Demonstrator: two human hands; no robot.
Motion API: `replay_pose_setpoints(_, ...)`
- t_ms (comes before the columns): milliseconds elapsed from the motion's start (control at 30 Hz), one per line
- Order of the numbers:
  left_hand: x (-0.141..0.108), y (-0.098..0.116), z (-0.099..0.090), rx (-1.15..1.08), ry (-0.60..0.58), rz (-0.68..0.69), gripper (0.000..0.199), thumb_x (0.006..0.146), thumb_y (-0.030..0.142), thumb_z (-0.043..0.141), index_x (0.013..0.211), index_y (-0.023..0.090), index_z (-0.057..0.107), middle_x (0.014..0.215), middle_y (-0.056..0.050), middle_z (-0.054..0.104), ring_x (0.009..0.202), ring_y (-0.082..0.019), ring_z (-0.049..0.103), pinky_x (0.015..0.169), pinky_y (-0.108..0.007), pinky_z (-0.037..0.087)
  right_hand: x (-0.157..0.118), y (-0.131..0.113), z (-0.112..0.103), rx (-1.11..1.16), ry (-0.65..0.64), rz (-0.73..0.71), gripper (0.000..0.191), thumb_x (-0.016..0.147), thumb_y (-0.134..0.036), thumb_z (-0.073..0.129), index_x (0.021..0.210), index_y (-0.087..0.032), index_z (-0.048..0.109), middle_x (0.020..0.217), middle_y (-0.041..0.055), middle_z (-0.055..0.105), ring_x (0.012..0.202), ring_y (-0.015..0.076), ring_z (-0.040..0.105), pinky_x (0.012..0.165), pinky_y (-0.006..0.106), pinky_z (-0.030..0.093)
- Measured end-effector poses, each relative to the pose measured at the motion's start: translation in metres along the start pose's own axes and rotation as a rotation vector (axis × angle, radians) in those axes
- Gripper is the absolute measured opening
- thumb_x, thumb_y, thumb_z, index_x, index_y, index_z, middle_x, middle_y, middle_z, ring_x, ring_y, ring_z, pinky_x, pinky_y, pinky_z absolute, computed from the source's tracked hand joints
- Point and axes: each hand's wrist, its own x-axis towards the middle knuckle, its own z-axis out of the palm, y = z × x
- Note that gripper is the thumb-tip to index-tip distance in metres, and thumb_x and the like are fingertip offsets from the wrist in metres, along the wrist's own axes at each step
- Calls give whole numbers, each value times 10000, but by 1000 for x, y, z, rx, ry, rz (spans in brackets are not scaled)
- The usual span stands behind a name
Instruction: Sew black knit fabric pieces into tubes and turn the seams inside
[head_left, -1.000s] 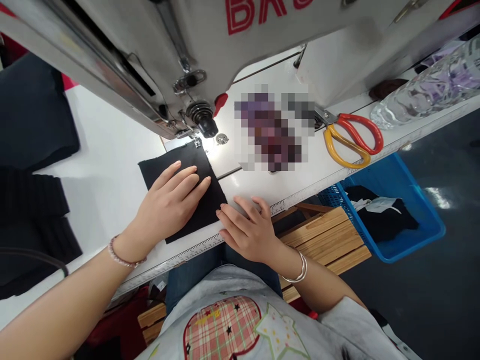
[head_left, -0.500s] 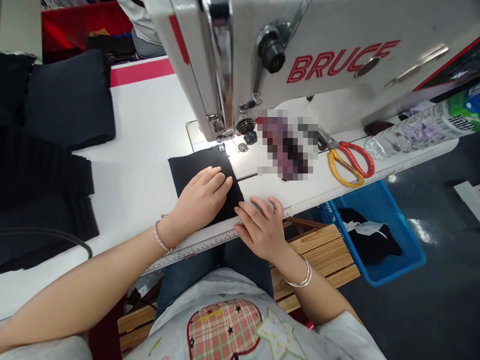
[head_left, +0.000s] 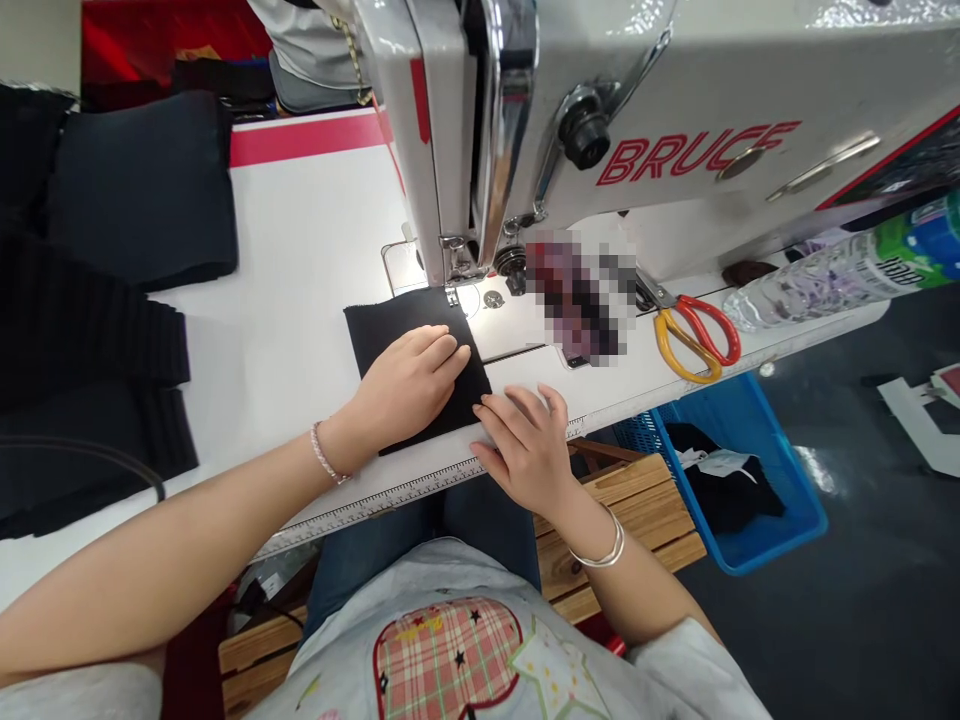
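I am resting my left hand (head_left: 405,388), fingers (head_left: 441,352) half-curled, on black rectangular cloth (head_left: 379,335), right hand (head_left: 531,452), fingers (head_left: 501,425) loosely parted, touching its edge.

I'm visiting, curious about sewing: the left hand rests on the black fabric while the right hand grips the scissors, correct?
Not quite: the head view shows the scissors lying ungripped on the sewing table and the right hand at the edge of the black fabric. The left hand rests on it.

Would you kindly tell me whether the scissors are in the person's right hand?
No, the scissors lie on the white table, while the right hand touches the black cloth.
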Motion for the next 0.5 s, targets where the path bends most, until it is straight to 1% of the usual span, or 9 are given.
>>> replay_pose_setpoints(300,2,-18,1,-25,-8,27,318,914,123,406,1170,53,581,972,-138,603,1082,-307,590,887,-462,554,13,2,0,-16,-52,-2,397,975,-439,477,1228,-155,594,1253,82,662,1171,281,518,1044,521,268)
replay_pose_setpoints(500,7,-25,1,-16,-34,16,324,915,128,385,1153,46,590,941,-138,610,1065,-320,609,810,-444,556,20,3,0,-25,-86,3,432,987,-458,441,1263,-154,576,1289,102,638,1206,284,496,1067,523,241)
